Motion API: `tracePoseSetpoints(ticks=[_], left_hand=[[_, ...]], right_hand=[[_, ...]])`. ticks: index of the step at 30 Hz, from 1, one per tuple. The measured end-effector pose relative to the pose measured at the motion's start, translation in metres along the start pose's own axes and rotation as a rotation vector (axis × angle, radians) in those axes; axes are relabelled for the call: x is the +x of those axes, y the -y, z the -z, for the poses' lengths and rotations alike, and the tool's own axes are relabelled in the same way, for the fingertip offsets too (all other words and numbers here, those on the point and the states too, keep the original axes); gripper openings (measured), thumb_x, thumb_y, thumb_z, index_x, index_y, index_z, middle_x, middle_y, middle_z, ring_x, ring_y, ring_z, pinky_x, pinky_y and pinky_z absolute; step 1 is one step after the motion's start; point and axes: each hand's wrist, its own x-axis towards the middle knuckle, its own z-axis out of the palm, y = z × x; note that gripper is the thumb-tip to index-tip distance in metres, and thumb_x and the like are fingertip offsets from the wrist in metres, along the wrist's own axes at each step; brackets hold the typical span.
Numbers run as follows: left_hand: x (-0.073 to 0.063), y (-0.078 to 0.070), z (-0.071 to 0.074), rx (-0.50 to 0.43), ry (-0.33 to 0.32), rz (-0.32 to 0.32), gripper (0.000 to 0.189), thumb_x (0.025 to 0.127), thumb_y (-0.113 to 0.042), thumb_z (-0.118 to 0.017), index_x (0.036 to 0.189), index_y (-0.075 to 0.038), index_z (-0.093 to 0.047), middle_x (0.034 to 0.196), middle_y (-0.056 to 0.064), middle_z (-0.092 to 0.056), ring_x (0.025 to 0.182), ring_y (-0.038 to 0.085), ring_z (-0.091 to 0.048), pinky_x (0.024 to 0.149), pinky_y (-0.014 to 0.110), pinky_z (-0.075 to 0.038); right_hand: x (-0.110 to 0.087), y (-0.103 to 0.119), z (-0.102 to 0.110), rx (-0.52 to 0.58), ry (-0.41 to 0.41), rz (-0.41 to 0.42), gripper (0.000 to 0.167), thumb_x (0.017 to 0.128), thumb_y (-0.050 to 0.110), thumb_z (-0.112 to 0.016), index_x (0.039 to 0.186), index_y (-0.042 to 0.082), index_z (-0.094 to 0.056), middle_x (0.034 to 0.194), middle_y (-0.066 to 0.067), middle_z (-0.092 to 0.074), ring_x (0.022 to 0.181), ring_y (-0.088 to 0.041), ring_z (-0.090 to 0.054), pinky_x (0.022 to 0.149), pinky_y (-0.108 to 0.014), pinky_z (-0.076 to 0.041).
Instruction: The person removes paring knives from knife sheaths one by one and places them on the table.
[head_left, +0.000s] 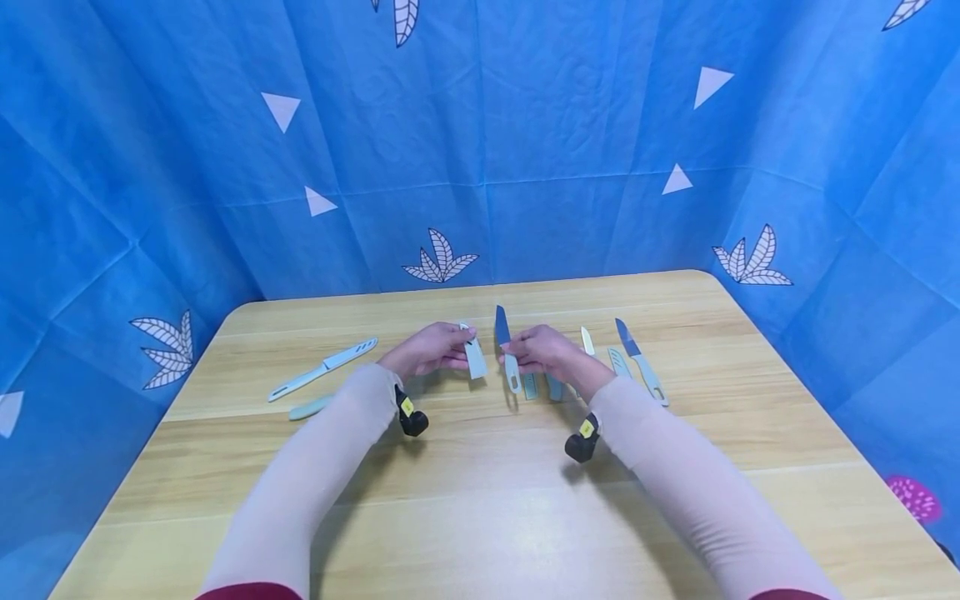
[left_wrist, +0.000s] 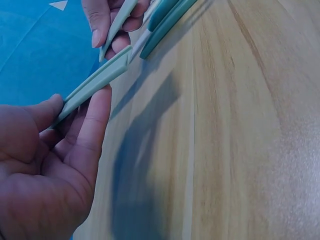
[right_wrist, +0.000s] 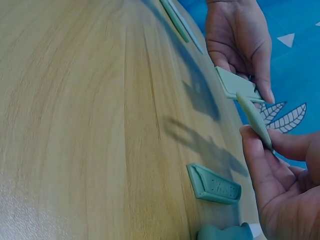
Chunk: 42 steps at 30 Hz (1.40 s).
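My left hand (head_left: pixel 433 348) pinches a flat pale green knife sheath (head_left: pixel 474 357) between thumb and fingers, raised above the table. Opposite it, my right hand (head_left: pixel 551 350) holds a knife (head_left: pixel 513 377) by its pale green handle. Its dark blade points away toward the curtain. In the left wrist view the sheath (left_wrist: pixel 95 82) slants upward, its end close to the knife handle (left_wrist: pixel 118 27). The right wrist view has the handle (right_wrist: pixel 255 117) overlapping the sheath (right_wrist: pixel 232 84); I cannot tell whether they touch.
Left on the wooden table lie a sheathed knife (head_left: pixel 322 369) and a green handle (head_left: pixel 309 407) partly behind my sleeve. Beneath and beyond my right hand are a green sheath (head_left: pixel 530 387), a light-bladed knife (head_left: pixel 588 340), another sheath (head_left: pixel 618 363) and a dark-bladed knife (head_left: pixel 643 367). A blue curtain (head_left: pixel 555 225) borders the table.
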Motion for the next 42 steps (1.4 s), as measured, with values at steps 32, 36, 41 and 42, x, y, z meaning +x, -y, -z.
tracePoseSetpoints(ticks=[32,36,41,42], left_hand=[[0.011,0.013,-0.012,0.134,0.014,0.052,0.026,0.1,-0.019,-0.058,0.113,0.003,-0.064,0.094,0.015,-0.067,0.075,0.019,-0.067,0.075,0.031,-0.062],[0.011,0.013,-0.014,0.164,-0.009,0.05,0.026,0.1,-0.019,-0.058,0.112,0.003,-0.065,0.091,0.013,-0.067,0.072,0.017,-0.067,0.071,0.029,-0.062],[0.007,0.01,-0.017,0.24,-0.051,0.049,0.024,0.099,-0.018,-0.06,0.108,0.003,-0.066,0.087,0.012,-0.067,0.065,0.014,-0.066,0.065,0.026,-0.062],[0.006,0.009,-0.018,0.262,-0.06,0.048,0.023,0.099,-0.018,-0.061,0.107,0.002,-0.067,0.085,0.012,-0.067,0.063,0.013,-0.066,0.063,0.025,-0.061]], right_hand=[[0.008,-0.008,-0.011,-0.136,-0.047,-0.025,0.02,0.099,0.009,-0.058,0.11,-0.008,-0.064,0.105,-0.016,-0.066,0.089,-0.023,-0.067,0.081,-0.032,-0.061],[0.01,-0.007,-0.014,-0.17,-0.057,-0.032,0.018,0.098,0.008,-0.059,0.105,-0.006,-0.066,0.104,-0.014,-0.066,0.088,-0.023,-0.067,0.08,-0.031,-0.061],[0.011,-0.006,-0.016,-0.215,-0.086,-0.048,0.016,0.097,0.01,-0.062,0.102,-0.005,-0.067,0.104,-0.014,-0.066,0.092,-0.025,-0.065,0.078,-0.029,-0.061],[0.011,-0.006,-0.017,-0.232,-0.096,-0.049,0.016,0.096,0.011,-0.063,0.1,-0.004,-0.067,0.102,-0.014,-0.066,0.091,-0.025,-0.065,0.076,-0.029,-0.061]])
